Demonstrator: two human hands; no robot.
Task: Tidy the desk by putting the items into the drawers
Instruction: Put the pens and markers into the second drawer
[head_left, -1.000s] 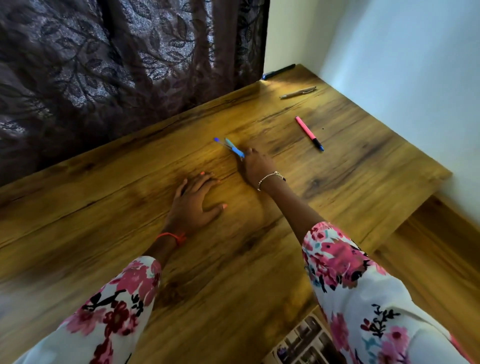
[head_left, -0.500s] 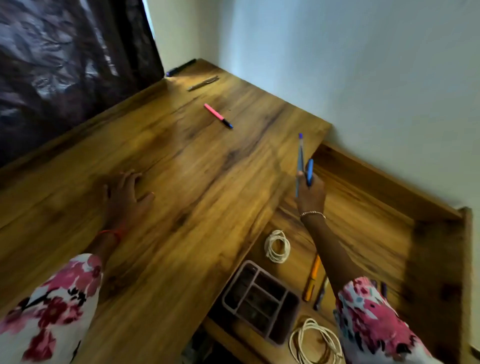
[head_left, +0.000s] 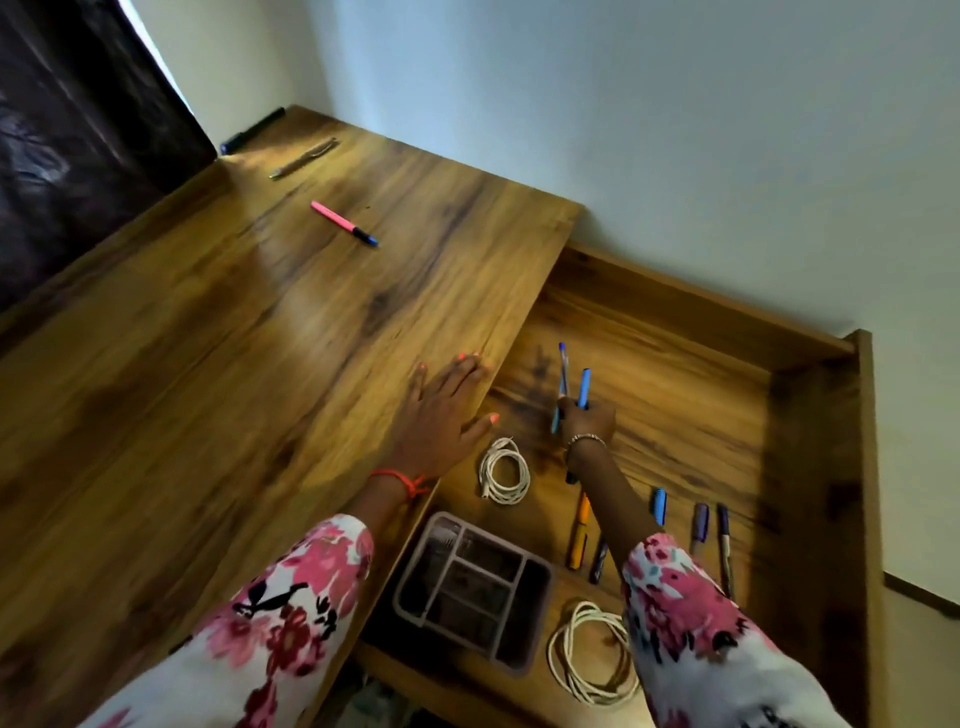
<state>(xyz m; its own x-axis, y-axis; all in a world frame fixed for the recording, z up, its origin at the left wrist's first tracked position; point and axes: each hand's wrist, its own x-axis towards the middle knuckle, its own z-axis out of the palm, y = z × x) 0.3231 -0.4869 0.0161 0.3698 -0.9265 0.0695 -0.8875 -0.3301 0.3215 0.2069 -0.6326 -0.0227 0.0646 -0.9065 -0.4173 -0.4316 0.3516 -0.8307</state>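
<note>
Your right hand (head_left: 587, 418) grips two blue pens (head_left: 571, 384) over open drawer (head_left: 810, 415); left hand (head_left: 441, 410) flat, fingers spread, on desk (head_left: 208, 364) edge; risk: loose pinch, one pen slips early, lands on white cable coil (head_left: 504, 470), rolls off row.

Single head-worn wide-angle view. The camera looked forward and steeply down from above the tabletop (head_left: 218, 395), close over the open drawer (head_left: 685, 374) at right. The wall (head_left: 675, 130) filled the upper frame; the curtain (head_left: 67, 156) occupied the upper left corner.
</note>
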